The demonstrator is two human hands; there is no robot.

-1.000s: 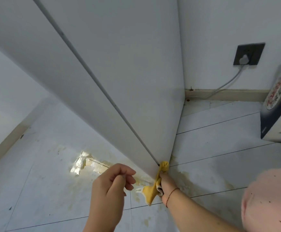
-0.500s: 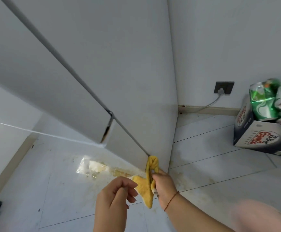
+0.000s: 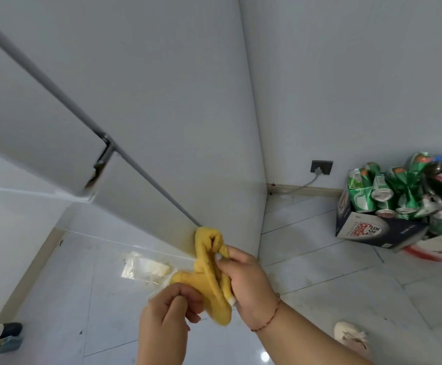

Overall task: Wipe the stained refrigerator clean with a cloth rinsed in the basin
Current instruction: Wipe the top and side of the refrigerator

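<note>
Nearest the camera, the left hand [image 3: 168, 316] has its fingers curled in, pinching the lower fold of the yellow cloth [image 3: 209, 272]. Just beyond it the right hand [image 3: 246, 277] grips the bunched cloth, fingers wrapped round its upper part, a red string bracelet [image 3: 267, 318] at the wrist. The cloth hangs between both hands, its top loop close against the bottom corner of the white refrigerator [image 3: 162, 114], where the grey door seam [image 3: 146, 177] runs down to the floor.

This looks like a regrip in the middle of wiping: both hands gather and refold the cloth before it goes back on the panel. The next move probably calls for a clean face of cloth pressed flat to the lower side, or a trip to the basin, which is not in view.

On the tiled floor [image 3: 333, 285] behind the cloth lies a yellowish spill with a crumpled clear wrapper [image 3: 146, 267], hard by the refrigerator's foot. To the right the floor is open as far as the cardboard box [image 3: 372, 230] heaped with green cans [image 3: 367, 191]. Farther back a plug sits in the wall socket [image 3: 321, 167], its cable trailing along the skirting; the refrigerator's vertical edge stands near that corner.
</note>
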